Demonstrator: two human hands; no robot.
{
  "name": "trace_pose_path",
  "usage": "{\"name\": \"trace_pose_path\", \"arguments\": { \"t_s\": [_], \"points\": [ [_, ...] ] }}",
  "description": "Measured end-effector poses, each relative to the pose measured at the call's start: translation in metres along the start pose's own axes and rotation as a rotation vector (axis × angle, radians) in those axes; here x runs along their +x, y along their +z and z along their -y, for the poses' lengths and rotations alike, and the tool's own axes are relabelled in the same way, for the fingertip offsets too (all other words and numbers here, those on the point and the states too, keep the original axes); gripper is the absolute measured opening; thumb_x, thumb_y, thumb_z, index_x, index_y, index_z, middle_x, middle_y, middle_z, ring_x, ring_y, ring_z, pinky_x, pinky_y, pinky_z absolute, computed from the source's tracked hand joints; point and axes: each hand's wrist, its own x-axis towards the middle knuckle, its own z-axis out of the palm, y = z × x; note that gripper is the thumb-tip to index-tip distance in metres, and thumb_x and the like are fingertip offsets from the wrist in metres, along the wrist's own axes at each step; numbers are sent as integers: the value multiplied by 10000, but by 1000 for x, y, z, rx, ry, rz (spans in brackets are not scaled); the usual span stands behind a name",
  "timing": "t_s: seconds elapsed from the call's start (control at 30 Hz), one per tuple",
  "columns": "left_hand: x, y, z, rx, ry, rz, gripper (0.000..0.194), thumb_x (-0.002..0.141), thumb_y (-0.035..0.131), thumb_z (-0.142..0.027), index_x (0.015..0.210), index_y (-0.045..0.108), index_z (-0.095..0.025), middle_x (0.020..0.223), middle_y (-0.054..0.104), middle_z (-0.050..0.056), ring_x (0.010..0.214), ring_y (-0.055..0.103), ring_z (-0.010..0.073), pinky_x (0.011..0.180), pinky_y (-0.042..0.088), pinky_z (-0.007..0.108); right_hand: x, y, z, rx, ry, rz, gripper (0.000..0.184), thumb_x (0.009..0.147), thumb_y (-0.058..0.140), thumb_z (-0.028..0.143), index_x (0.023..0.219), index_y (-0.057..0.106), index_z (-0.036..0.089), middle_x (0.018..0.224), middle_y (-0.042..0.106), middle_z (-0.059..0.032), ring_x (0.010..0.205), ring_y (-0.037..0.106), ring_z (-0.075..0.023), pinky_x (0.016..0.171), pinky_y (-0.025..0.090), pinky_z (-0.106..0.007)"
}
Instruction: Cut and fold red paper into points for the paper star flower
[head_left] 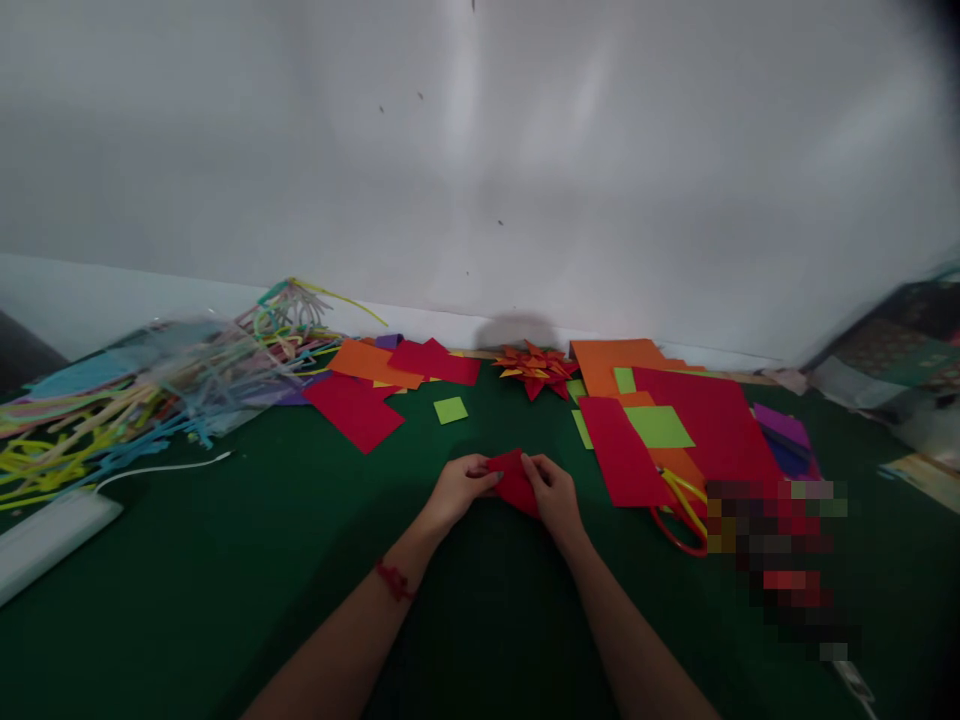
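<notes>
Between my two hands is a small piece of red paper (516, 484), held just above the green table near the middle of the view. My left hand (463, 488) pinches its left edge with thumb and fingers. On the other side, my right hand (553, 490) grips the upper right edge the same way. Part of the paper is covered by the fingers, so its folds cannot be fully made out. Beyond the hands sits a red and orange folded-paper flower (535, 368), and a lime green paper square (451, 410) lies to its left.
Red paper (354, 412) and orange sheets lie at the back left. More red sheets (694, 415) and yellow-handled scissors (684, 500) are on the right, beside a pixelated patch. Colourful pipe cleaners (150, 400) and a white power strip (56, 540) occupy the left. A white wall (480, 180) stands behind.
</notes>
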Motion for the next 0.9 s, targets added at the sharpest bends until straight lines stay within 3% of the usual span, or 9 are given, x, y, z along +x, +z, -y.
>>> {"name": "trace_pose_path", "arguments": {
  "t_s": [0.43, 0.9],
  "points": [
    [8, -6, 11, 48, -14, -25, 247, 614, 704, -243, 806, 622, -111, 744, 659, 57, 691, 616, 168, 693, 467, 302, 3, 0, -6, 8, 10, 25, 329, 797, 458, 460, 666, 571, 179, 596, 534, 9, 582, 492, -141, 539, 372, -229],
    [6, -3, 5, 112, -13, -90, 195, 594, 706, -201, 745, 610, -123, 690, 641, 39, 665, 605, 159, 664, 455, 286, 3, 1, -4, -8, 12, 41, 332, 799, 452, 464, 681, 585, 184, 608, 553, 7, 594, 504, -145, 541, 372, -235]
  ]
}}
